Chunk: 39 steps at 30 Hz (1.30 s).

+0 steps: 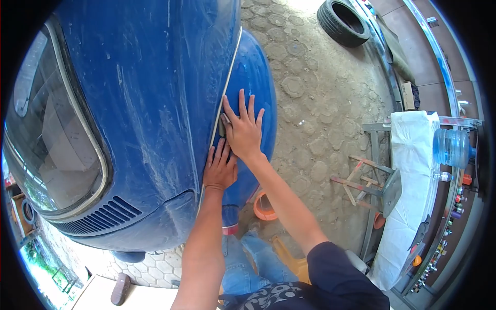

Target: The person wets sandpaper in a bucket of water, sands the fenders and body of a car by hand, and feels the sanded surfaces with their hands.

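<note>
My right hand lies flat with fingers spread on the blue fender of a blue car. Just below it, my left hand rests at the seam between fender and body, its fingers stretched out toward the right hand. A pale trim strip runs along that seam, beside the fingertips of both hands. Between the hands, near the right thumb, shows a small dark greenish piece; it is partly covered, and I cannot make out what it is. The blue paint has whitish streaks and scuffs.
An orange bucket stands by the fender, near a yellow plastic stool. To the right are a metal-framed stool, a white-covered bench and a large water bottle. A tyre lies on the paving farther off.
</note>
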Each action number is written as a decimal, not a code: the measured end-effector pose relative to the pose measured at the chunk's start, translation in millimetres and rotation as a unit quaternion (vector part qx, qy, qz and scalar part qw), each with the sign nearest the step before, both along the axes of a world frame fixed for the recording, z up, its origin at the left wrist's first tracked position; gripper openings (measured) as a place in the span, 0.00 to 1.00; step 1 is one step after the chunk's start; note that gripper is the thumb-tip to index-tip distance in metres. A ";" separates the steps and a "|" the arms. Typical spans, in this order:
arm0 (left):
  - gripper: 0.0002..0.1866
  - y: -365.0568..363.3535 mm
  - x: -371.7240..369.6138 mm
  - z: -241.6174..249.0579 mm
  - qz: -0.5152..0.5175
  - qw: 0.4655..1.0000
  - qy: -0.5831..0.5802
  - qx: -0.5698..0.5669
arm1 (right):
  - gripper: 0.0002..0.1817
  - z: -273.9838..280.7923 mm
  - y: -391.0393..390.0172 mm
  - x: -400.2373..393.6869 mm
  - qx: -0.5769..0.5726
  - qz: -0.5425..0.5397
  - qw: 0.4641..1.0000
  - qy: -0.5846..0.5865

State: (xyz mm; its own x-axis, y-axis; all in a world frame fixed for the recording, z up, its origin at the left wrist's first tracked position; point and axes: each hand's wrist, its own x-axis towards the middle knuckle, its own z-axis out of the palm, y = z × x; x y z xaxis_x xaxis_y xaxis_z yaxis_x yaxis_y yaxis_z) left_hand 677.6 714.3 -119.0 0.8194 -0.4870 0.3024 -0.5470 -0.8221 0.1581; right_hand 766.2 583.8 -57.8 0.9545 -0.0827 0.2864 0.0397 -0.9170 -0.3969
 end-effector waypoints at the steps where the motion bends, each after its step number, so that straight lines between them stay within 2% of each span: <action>1: 0.27 -0.5 -0.7 0.4 0.004 1.000 0.002 -0.001 | 0.29 2.9 -1.7 0.3 -0.014 -0.002 1.000 -0.001; 4: 0.27 -1.5 -0.1 5.9 -0.004 1.000 0.017 0.000 | 0.29 -0.6 -14.9 57.0 0.031 -0.118 0.993 0.000; 7: 0.25 -1.5 -0.3 4.3 -0.006 0.999 0.026 -0.025 | 0.29 -0.6 -4.6 58.3 0.048 -0.093 0.994 -0.016; 11: 0.24 -1.9 -1.7 6.2 -0.004 0.999 0.018 -0.029 | 0.31 -4.2 1.2 -9.5 0.034 -0.024 0.999 0.018; 14: 0.24 -0.7 0.5 15.5 -0.007 1.000 0.001 -0.016 | 0.30 9.5 -13.4 10.5 0.046 -0.064 0.997 0.027; 15: 0.24 -0.1 -1.4 17.7 -0.008 1.000 0.002 -0.013 | 0.29 13.8 -21.9 29.6 0.086 -0.114 0.989 0.045; 18: 0.24 -1.5 -3.2 16.2 -0.008 1.000 0.002 -0.009 | 0.28 4.0 -38.3 57.8 0.101 -0.173 0.978 0.052; 22: 0.25 -0.9 -1.5 17.0 -0.012 1.000 -0.003 -0.016 | 0.29 0.8 -16.2 -15.0 0.073 -0.059 0.994 0.048; 25: 0.25 -1.5 -1.1 16.2 -0.012 1.000 -0.004 -0.022 | 0.29 -10.2 -35.9 -34.6 0.067 -0.063 0.994 0.058; 27: 0.25 -0.8 -0.7 19.4 -0.005 1.000 -0.002 -0.013 | 0.28 -28.6 -68.9 -3.4 0.133 -0.169 0.974 0.068; 29: 0.26 -3.5 -3.4 19.8 0.003 1.000 0.000 -0.013 | 0.27 -35.4 -100.4 27.0 0.134 -0.270 0.938 0.171; 31: 0.26 -2.2 -1.0 17.5 0.000 1.000 -0.008 -0.019 | 0.26 -23.2 -106.8 38.3 0.175 -0.221 0.947 0.154; 34: 0.26 -1.4 -0.3 13.7 -0.002 1.000 -0.003 -0.014 | 0.27 5.3 -71.4 13.8 0.112 -0.162 0.973 -0.119; 37: 0.25 -1.2 -0.1 14.7 -0.003 1.000 -0.008 -0.026 | 0.30 -3.2 -35.9 -41.0 0.028 -0.008 0.998 -0.052; 39: 0.26 -2.6 2.4 15.0 -0.007 0.999 -0.015 -0.028 | 0.31 -13.9 -25.4 -62.2 0.075 0.014 0.996 -0.051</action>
State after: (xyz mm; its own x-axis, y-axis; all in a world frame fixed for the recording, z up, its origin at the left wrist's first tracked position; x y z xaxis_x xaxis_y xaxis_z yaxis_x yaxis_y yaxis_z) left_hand 680.0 711.7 -104.1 0.8026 -0.4798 0.3543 -0.5636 -0.8045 0.1874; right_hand 704.0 558.4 -71.7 0.9233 -0.1062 0.3690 0.1109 -0.8463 -0.5210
